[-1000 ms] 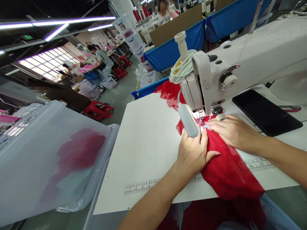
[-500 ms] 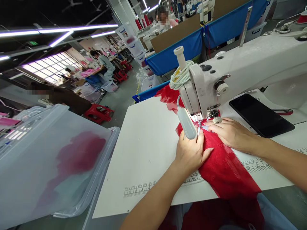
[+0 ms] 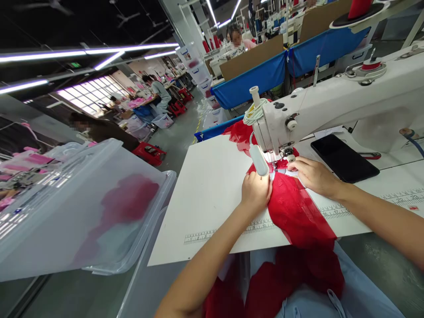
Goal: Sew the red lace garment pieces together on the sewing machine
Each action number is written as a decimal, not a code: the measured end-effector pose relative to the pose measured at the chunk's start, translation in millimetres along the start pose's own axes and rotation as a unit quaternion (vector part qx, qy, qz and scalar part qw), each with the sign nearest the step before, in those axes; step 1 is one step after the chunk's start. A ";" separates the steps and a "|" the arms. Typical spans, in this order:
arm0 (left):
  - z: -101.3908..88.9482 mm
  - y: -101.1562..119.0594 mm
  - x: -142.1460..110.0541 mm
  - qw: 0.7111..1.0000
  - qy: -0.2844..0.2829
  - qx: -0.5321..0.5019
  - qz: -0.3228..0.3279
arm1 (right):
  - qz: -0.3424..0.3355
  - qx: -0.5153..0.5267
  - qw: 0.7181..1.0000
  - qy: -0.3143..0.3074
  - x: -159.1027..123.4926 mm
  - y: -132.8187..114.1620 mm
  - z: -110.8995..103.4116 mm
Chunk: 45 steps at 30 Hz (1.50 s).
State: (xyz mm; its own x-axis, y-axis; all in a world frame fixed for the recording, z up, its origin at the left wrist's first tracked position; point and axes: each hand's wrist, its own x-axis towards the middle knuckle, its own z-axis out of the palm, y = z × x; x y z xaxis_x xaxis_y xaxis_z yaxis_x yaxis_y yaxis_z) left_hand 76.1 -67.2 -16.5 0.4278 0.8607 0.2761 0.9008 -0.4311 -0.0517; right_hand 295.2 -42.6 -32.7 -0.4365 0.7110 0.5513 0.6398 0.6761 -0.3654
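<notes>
A strip of red lace fabric [image 3: 298, 212] runs from under the head of a white sewing machine [image 3: 331, 104] across the white table [image 3: 212, 190] and down over its front edge. My left hand [image 3: 255, 192] lies on the fabric's left edge just in front of the needle, fingers curled and pressing down under the machine's small lamp [image 3: 259, 160]. My right hand [image 3: 310, 176] rests flat on the fabric at the right of the presser foot, fingers stretched toward the needle.
A black phone [image 3: 344, 157] lies on the table right of the machine. A translucent plastic bin [image 3: 82, 207] with red fabric inside stands at my left. Printed rulers line the table's front edge. Other people work at stations behind, past blue cloth troughs [image 3: 251, 79].
The view has pulled back and tilted up, so hands and machine look smaller. Both hands stay on the red fabric at the needle; the left hand's fingers have curled in more.
</notes>
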 end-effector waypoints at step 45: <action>-34.4 48.4 -50.0 0.669 -0.080 -0.700 -0.236 | 0.192 0.224 0.954 0.055 -74.5 -104.9 -24.6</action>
State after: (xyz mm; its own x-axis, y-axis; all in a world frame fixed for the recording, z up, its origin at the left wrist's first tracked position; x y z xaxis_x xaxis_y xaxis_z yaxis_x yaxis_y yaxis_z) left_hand 95.7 -140.3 0.2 0.2237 0.9601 -0.1680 0.0336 0.1647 0.9858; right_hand 276.1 -171.2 -17.0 -0.1395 0.9148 0.3791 0.3936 0.4025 -0.8265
